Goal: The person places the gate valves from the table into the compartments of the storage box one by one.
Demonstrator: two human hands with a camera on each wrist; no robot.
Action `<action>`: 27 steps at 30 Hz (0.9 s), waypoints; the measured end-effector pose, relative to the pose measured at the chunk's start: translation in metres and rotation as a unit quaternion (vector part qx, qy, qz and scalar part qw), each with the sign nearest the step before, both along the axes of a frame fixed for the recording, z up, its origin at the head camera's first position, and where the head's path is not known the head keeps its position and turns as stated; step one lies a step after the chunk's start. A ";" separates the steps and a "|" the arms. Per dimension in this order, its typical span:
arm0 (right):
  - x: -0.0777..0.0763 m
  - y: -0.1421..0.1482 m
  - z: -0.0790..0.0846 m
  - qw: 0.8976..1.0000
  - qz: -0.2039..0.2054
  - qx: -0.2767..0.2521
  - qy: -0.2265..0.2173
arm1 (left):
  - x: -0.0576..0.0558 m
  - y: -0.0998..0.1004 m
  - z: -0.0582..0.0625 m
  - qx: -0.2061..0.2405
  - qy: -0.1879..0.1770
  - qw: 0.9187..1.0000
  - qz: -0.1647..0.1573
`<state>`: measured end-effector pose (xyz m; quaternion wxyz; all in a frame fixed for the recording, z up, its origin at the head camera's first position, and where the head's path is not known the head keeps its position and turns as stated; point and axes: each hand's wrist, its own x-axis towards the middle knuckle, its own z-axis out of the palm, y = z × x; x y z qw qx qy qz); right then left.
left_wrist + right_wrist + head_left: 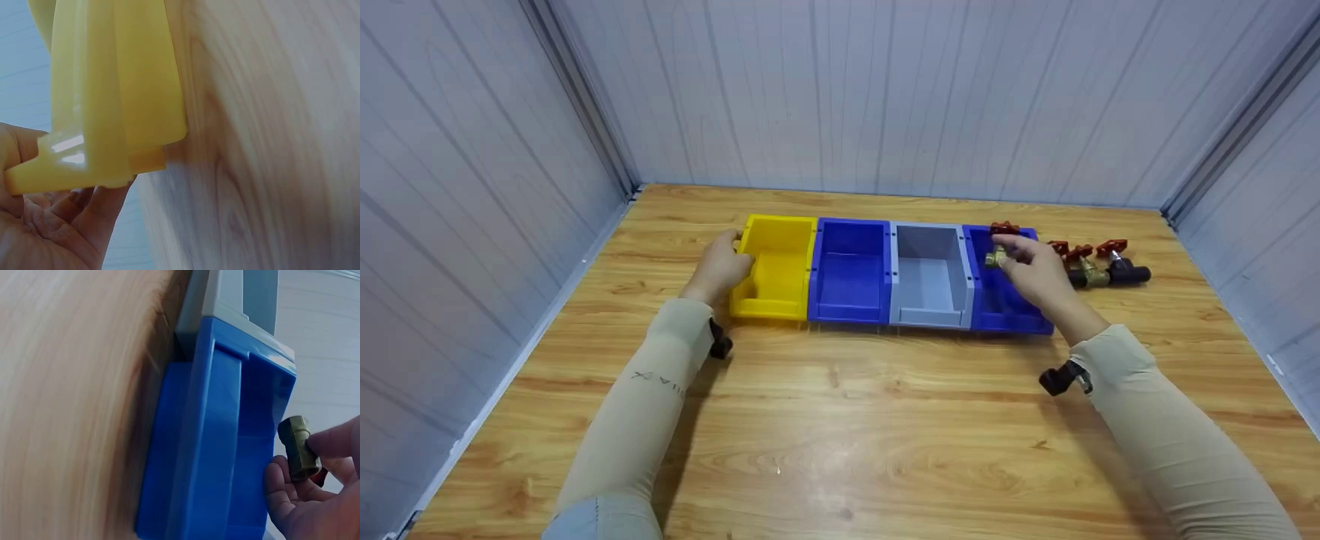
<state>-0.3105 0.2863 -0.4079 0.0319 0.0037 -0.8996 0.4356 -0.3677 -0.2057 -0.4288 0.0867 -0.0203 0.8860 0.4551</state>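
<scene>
wood-grain tabletop (pixel 840 420), pale grooved wall panels (pixel 847 97), seemingly metal corner strips (pixel 585 97)

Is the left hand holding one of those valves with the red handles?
No, the left hand grips the side of the yellow storage bin, while the right hand holds a brass valve.

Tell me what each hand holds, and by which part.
Left hand: yellow plastic rectangular bin, by its left edge. Right hand: red-handled cylindrical brass valve, by its body.
</scene>
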 end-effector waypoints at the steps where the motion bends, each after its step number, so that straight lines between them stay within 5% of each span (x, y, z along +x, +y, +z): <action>1: 0.000 -0.001 -0.001 1.000 -0.004 -0.010 -0.001 | 0.000 0.000 0.000 0.001 0.000 1.000 0.000; 10: -0.002 -0.005 -0.008 0.998 -0.012 -0.066 -0.008 | 0.000 0.000 0.000 0.003 -0.005 1.000 0.007; 19: -0.005 -0.007 -0.009 0.997 -0.041 -0.042 -0.053 | 0.000 0.001 0.000 0.006 -0.009 1.000 0.008; 27: -0.008 -0.008 -0.014 0.994 -0.036 -0.074 -0.077 | -0.001 0.001 0.000 -0.003 -0.004 1.000 0.008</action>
